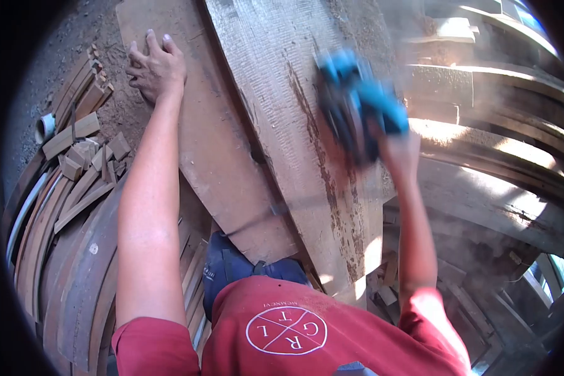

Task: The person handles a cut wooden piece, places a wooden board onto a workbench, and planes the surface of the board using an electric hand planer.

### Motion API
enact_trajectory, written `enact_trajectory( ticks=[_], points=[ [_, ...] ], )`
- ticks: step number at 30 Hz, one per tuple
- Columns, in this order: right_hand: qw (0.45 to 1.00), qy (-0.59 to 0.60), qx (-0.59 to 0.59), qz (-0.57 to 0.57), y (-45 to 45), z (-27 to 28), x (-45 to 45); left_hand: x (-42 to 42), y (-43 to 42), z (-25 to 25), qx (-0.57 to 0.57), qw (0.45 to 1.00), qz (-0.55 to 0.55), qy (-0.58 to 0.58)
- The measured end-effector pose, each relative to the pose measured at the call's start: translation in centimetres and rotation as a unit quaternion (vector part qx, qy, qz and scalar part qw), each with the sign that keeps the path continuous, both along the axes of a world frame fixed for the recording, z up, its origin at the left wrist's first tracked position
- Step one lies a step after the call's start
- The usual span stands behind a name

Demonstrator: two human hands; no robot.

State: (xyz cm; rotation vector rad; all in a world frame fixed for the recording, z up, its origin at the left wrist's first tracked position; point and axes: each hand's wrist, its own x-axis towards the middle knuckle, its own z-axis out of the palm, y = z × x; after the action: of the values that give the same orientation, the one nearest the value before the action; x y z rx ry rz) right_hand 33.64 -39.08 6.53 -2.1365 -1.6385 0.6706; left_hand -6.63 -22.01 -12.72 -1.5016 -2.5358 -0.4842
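- At the far left, a pipe (44, 128) and a heap of offcuts (81, 152) lay on and beside the stacked wood, off the boards, perhaps simply to leave the work surface free.
- The left hand (158, 72) rested palm down at the outer edge of the left board (210, 169), its fingers bent and a little spread, with nothing seen in their grasp. It was likely set there to brace the body or steady the board, well apart from the tool.
- The left board lay lengthwise, its near end close to the person's waist, probably to give support within easy reach.
- The right board (266, 106) lay beside it, a dark gap between them, its ridged face and brown streaks turned up, likely so that the tool could get at the rough surface.
- The tool (363, 103), blue and blurred, was over the right part of this board; whether it touched the wood could not be told.
- The right hand (398, 153) grasped the tool at its near end, apparently to guide it single-handed; blur hid the separate fingers.
- At the far right, timber (476, 135) was piled in layers beyond the board, in hazy light.
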Motion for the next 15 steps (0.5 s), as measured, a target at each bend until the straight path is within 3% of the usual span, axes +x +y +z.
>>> enact_trajectory(
  ticks=[1, 2, 6, 9, 15],
  points=[
    [0.995, 0.042, -0.053, -0.078, -6.3, 1.1, 1.7, 0.0, -0.1, -0.1, 0.006, 1.000, 0.004, 0.001],
    [0.993, 0.077, -0.026, -0.090, -12.6, 1.1, 4.1, 0.1, 0.0, -0.1, 0.004, 1.000, 0.007, 0.005],
    [0.964, 0.067, -0.088, -0.243, -29.9, 2.6, 8.4, 0.5, -0.1, 0.4, -0.009, 1.000, 0.015, 0.022],
    [0.946, 0.102, -0.121, -0.285, -29.4, 1.6, 9.7, 0.6, -0.2, 0.7, -0.010, 1.000, 0.015, 0.017],
    [0.979, 0.103, -0.061, -0.162, -7.4, 0.9, 5.9, 0.7, -0.3, 0.9, -0.013, 0.999, 0.016, 0.029]
  ],
)
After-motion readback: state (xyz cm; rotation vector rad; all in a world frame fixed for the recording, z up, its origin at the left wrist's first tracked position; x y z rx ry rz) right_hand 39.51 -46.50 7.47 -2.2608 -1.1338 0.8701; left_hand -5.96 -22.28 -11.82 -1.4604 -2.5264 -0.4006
